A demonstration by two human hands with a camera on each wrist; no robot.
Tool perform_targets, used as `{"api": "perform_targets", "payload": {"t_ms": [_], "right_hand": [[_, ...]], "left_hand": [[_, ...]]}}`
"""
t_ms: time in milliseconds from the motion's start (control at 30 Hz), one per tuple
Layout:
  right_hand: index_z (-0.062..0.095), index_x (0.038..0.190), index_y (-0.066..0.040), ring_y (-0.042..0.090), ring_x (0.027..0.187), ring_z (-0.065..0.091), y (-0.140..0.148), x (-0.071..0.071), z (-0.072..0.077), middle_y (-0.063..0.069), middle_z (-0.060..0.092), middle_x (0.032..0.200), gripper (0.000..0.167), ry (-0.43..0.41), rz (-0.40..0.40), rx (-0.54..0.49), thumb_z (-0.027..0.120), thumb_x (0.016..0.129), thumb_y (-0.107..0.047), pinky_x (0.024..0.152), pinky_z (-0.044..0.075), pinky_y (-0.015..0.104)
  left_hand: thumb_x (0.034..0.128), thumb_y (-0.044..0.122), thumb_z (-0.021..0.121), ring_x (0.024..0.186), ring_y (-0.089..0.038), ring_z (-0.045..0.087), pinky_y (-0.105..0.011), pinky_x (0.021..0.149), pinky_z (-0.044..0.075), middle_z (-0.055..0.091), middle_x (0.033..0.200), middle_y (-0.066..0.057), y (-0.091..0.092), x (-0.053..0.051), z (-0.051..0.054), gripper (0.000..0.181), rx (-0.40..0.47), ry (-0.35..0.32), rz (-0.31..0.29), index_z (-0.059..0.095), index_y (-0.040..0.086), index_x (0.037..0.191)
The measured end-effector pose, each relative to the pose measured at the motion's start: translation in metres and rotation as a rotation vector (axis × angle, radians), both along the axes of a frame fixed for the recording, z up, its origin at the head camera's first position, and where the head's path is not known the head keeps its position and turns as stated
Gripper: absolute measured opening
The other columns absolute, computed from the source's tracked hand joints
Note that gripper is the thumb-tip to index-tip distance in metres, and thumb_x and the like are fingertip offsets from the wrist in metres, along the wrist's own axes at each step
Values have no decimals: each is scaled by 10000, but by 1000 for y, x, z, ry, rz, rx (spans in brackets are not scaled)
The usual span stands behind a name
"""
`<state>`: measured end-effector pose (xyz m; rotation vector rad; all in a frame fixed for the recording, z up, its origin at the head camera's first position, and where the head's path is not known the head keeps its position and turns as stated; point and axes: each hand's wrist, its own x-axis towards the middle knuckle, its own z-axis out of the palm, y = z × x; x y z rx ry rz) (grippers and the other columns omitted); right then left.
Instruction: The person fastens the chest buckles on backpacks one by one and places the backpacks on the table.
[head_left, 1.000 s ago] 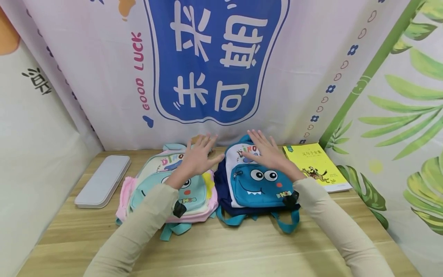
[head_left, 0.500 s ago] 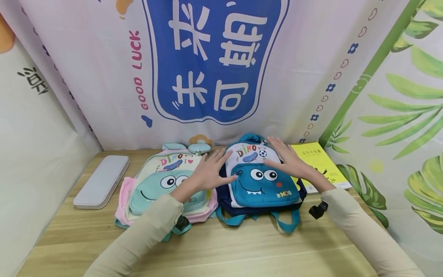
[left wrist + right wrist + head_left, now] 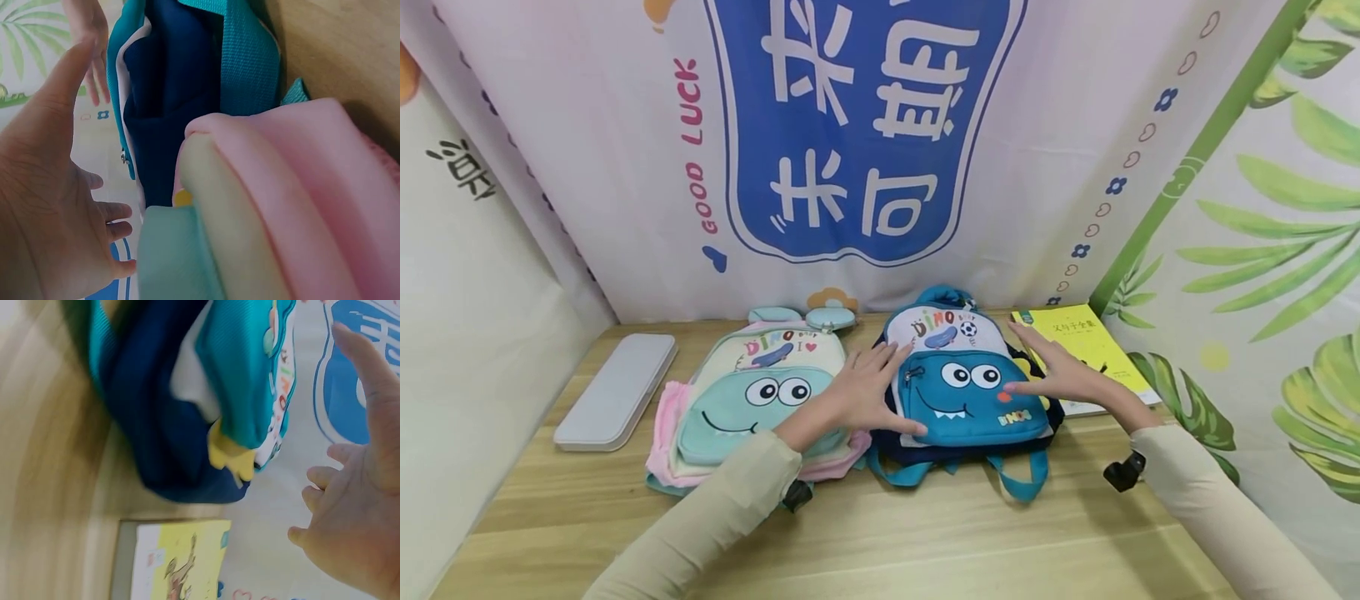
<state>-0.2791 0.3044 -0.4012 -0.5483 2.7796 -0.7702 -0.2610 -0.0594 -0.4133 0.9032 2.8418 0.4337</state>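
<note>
A blue backpack (image 3: 977,408) with a cartoon dinosaur face lies face up on the table between both hands. At its left side my left hand (image 3: 861,392) is spread with straight fingers, its thumb over the front pocket; in the left wrist view that hand (image 3: 56,187) holds nothing. Over the opposite side hovers my right hand (image 3: 1067,375), fingers extended, and the right wrist view shows the palm (image 3: 356,519) apart from the bag. A pink and mint backpack (image 3: 760,408) lies to the left, partly behind the left forearm.
A yellow book (image 3: 1082,342) lies right of the blue backpack, partly behind the right hand. On the far left rests a white flat case (image 3: 617,392). The wooden table (image 3: 880,542) meets a printed curtain (image 3: 1022,167) at the back.
Both hands have come down and nearer to me. The left one has shifted right from over the pink backpack to the blue one; the right one has moved right.
</note>
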Motion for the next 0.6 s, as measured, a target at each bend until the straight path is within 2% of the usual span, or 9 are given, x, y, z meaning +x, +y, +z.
{"api": "perform_targets", "payload": {"t_ms": [167,467,600], "right_hand": [[63,1655,-223,520,1532,128,10,3,-5,199,72,1709,1157,-32,24,-3,805,821,-529,1126,229,773],[91,1639,-77,516,1531,113,27,7,-17,252,77,1691,1260,-104,82,-33,905,740,-417,1156,196,751],[67,1635,-61,544,1519,97,32,8,-23,285,51,1681,1299,-140,93,-39,925,718,-390,1147,180,767]], "left_hand": [[688,845,693,1571,-373,176,-663,1239,114,200,1695,-144,0,0,-3,1310,-24,1,1,87,200,1653],[638,877,697,1535,-369,238,-635,1241,174,242,1663,-152,-2,1,-5,1356,-38,24,22,177,119,1635],[625,884,700,1519,-362,261,-634,1234,199,267,1644,-164,-1,3,-7,1352,-41,40,15,226,103,1621]]}}
